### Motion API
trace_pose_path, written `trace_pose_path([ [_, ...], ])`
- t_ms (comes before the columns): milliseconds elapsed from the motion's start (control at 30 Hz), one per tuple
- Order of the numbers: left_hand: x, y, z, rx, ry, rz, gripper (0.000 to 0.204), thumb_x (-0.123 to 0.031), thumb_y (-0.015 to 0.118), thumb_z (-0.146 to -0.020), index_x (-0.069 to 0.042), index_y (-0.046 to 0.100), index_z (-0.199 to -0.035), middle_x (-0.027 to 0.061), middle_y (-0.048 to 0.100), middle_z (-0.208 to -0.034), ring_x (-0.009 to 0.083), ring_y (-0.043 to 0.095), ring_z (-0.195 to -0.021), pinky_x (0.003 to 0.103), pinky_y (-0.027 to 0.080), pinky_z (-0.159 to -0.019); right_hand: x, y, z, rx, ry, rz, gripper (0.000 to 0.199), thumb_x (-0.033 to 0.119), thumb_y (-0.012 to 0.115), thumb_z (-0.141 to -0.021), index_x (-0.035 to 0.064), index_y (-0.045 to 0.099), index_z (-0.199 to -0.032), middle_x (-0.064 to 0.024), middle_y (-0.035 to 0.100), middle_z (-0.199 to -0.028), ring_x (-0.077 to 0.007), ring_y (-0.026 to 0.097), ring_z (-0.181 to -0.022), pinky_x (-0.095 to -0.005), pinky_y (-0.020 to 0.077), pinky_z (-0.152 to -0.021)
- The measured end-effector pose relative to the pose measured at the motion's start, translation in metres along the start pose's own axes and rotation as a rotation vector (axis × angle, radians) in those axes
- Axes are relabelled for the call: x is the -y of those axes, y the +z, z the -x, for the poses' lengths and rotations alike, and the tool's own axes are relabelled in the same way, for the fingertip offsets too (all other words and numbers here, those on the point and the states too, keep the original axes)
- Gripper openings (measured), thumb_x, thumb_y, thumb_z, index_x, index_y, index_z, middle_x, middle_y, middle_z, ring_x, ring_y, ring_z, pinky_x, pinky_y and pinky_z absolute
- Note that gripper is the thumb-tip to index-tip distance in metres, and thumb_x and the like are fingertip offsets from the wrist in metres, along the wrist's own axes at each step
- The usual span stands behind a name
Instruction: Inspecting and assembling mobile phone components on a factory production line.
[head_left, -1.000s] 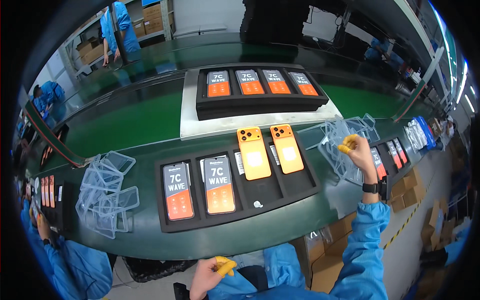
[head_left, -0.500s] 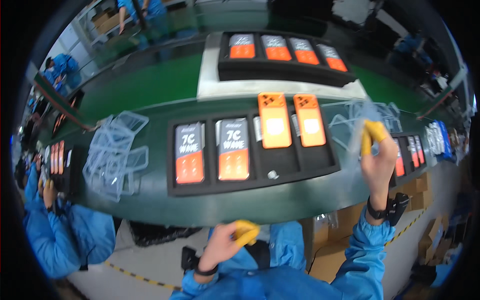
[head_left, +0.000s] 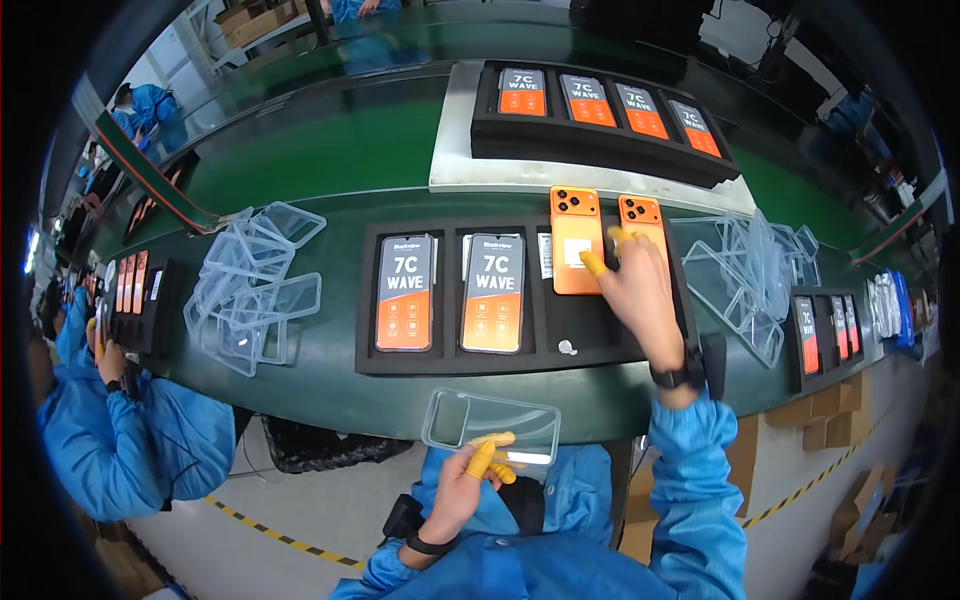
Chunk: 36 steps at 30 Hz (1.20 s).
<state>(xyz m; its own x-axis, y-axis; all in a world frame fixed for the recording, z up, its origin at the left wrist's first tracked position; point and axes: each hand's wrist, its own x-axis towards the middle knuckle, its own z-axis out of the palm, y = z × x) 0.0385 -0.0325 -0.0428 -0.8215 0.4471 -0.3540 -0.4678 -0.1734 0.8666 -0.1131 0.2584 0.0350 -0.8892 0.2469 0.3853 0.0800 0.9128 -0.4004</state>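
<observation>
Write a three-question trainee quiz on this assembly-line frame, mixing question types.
1. True or false: the left hand holds a clear plastic phone case.
2. Which item does the right hand touch? A) an orange phone lying back-up B) a screen-up phone with an orange display C) the pile of clear cases
3. How many phones lie screen-up in the near black foam tray?

Key: 1 true; 2 A; 3 two.

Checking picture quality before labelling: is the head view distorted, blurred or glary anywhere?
Head view: fisheye bends the green belt edges, dark vignette at the rim; soft glare on the clear case held by the left hand; the right hand and phones stay sharp.
</observation>
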Motion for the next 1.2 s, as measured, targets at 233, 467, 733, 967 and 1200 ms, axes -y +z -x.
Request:
trace_pose_path([
  [233,0.009,-0.009,-0.010,0.048,-0.036,-0.044,0.045,-0.026,0.034,-0.108,0.010,0.054,-0.127,0.0175,0.068,-0.100,0.0231,0.067,-0.085,0.032,0.052,-0.073,-0.036,0.047,-0.046,0.055,-0.026,0.103,0.054,0.037,0.084,-0.068,-0.0077,0.069,-0.093,-0.0269,0.068,-0.081,-0.0420,0.067,-0.078,-0.0465,0.0535,-0.073],
  [467,0.011,0.002,-0.009,-0.018,0.039,0.133,0.048,-0.029,0.033,-0.109,0.011,0.054,-0.126,0.0203,0.067,-0.109,0.0266,0.069,-0.093,0.036,0.058,-0.082,0.013,0.046,-0.042,-0.076,0.184,-0.011,0.053,0.025,0.087,-0.064,-0.0052,0.066,-0.102,-0.0251,0.070,-0.090,-0.0412,0.067,-0.091,-0.0461,0.0511,-0.082],
  [733,0.019,0.016,0.004,0.060,-0.003,0.192,0.051,-0.032,0.032,-0.109,0.011,0.052,-0.127,0.0212,0.066,-0.114,0.0263,0.069,-0.097,0.035,0.057,-0.086,-0.014,0.042,-0.052,0.011,0.380,-0.279,0.030,0.017,0.072,-0.076,-0.0089,0.069,-0.089,-0.0292,0.069,-0.091,-0.0420,0.068,-0.092,-0.0449,0.0524,-0.081],
  [967,0.013,0.019,-0.008,0.115,-0.091,0.027,0.051,-0.031,0.033,-0.109,0.011,0.063,-0.110,0.0172,0.071,-0.099,0.0197,0.069,-0.084,0.029,0.056,-0.074,0.045,-0.030,0.012,-0.207,0.000,-0.461,0.019,0.009,0.069,-0.080,0.0002,0.072,-0.097,-0.0177,0.071,-0.087,-0.0320,0.068,-0.078,-0.0379,0.0537,-0.069],
  [1200,0.033,0.000,-0.013,0.118,0.008,-0.234,0.032,-0.024,0.046,-0.103,0.002,0.063,-0.111,0.0152,0.070,-0.098,0.0207,0.069,-0.085,0.031,0.054,-0.075,0.073,-0.053,0.176,-0.058,-0.539,-0.032,0.035,0.008,0.071,-0.067,0.0059,0.075,-0.102,-0.0115,0.072,-0.103,-0.0250,0.063,-0.089,-0.0386,0.0434,-0.075],
])
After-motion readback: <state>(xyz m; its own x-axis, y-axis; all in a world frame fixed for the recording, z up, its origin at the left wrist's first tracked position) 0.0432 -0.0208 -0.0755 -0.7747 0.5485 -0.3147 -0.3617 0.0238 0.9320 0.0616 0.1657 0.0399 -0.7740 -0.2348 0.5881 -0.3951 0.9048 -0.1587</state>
